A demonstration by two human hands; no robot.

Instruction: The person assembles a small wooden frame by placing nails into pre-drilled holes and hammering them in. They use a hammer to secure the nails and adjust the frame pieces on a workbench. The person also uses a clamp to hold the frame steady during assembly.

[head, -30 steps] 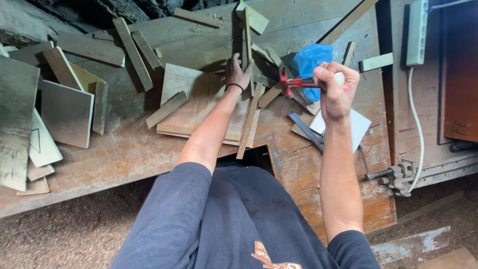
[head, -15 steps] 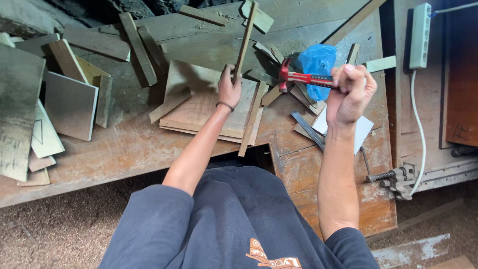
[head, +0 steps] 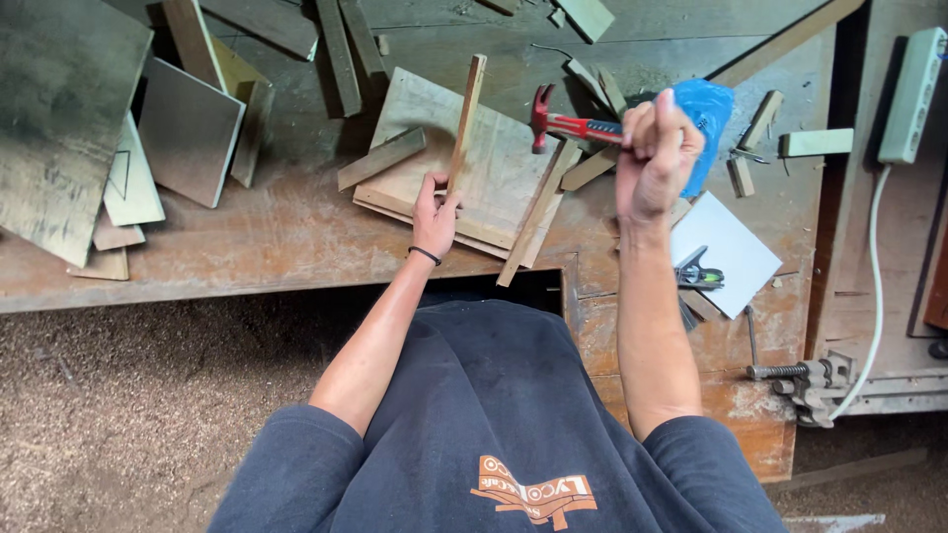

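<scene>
Plywood board (head: 494, 163), pale and square-ish, lies flat on the workbench (head: 296, 247), stacked on a second sheet whose edges peek out below; its far right corner is covered by loose strips. Workbench is worn brown wood, its top edge cut off by the frame, with a dark gap under the front edge near the torso. One thin wooden strip (head: 466, 114) stands on edge across the board, running away from the person; left hand (head: 434, 212) pinches its near end, fingers closed on it, black band on the wrist. Second loose strip (head: 538, 212) lies diagonal just right of it, overhanging the board. One hammer (head: 558, 120), red shaft with a dark head, is raised over the board; right hand (head: 657, 153) is fisted tight around its handle, and the grip itself is hidden inside the fist. Blue plastic bag (head: 711, 114) sits behind that fist, partly blocked. One white sheet (head: 726, 247) lies right of the forearm. White power strip (head: 910, 94) at far right, cord trailing down. Scrap offcuts at left are too jumbled to count.
</scene>
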